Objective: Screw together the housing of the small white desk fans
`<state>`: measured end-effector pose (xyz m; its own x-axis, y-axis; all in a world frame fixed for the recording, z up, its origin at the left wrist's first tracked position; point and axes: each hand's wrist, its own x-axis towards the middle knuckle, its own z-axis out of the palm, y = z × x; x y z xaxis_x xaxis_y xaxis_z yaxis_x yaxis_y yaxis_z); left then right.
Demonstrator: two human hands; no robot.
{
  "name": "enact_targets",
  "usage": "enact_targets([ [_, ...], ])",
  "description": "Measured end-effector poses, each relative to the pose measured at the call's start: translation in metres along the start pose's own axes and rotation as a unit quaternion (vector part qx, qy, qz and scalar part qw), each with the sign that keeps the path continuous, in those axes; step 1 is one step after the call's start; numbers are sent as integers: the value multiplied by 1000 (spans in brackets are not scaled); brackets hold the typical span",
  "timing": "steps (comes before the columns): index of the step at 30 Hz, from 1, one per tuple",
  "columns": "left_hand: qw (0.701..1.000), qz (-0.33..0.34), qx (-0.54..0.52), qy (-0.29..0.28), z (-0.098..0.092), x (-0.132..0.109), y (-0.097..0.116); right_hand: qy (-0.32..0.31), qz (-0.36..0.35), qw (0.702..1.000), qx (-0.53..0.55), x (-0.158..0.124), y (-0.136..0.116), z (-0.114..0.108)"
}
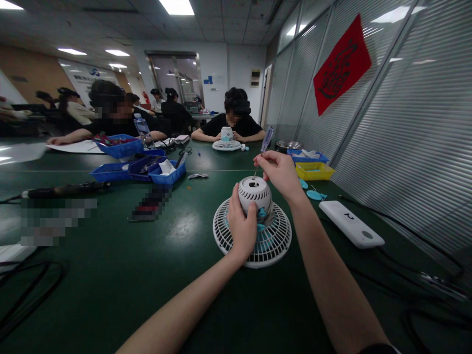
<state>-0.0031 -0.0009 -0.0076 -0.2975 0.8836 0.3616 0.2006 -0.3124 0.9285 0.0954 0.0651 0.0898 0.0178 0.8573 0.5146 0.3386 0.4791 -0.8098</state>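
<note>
A small white fan (275, 248) lies face down on the green table, its round grille at the bottom and its motor housing (255, 189) pointing up. My left hand (243, 226) is wrapped round the left and near side of the housing. Above it, my right hand (278, 172) pinches the shaft of a screwdriver (267, 139) with a clear purple handle. The screwdriver stands nearly upright, its tip at the top of the housing beside a dark opening. Pale blue blades show through the grille. Whether the tip sits in a screw is too small to tell.
Blue bins (167, 172) with parts stand at left, near a black electric screwdriver (66, 190). At right are a yellow tray (314, 171), light blue pieces (315, 195), a white power bank-like block (351, 223) and cables. Across the table a person (236, 118) handles another fan (226, 140).
</note>
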Motion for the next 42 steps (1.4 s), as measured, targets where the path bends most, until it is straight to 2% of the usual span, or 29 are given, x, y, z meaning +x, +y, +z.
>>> enact_targets([
  [6, 1000, -2, 5, -3, 0, 0, 0, -1, -9, 1000, 0, 1, 1, -1],
  [24, 1000, -3, 8, -4, 0, 0, 1, -4, 36, 999, 41, 1, -5, 2],
  [35, 1000, -3, 8, -2, 0, 0, 1, -27, 15, 999, 22, 1, -4, 1],
  [42, 1000, 4, 8, 1, 0, 0, 1, -10, 13, 1000, 9, 0, -5, 0],
])
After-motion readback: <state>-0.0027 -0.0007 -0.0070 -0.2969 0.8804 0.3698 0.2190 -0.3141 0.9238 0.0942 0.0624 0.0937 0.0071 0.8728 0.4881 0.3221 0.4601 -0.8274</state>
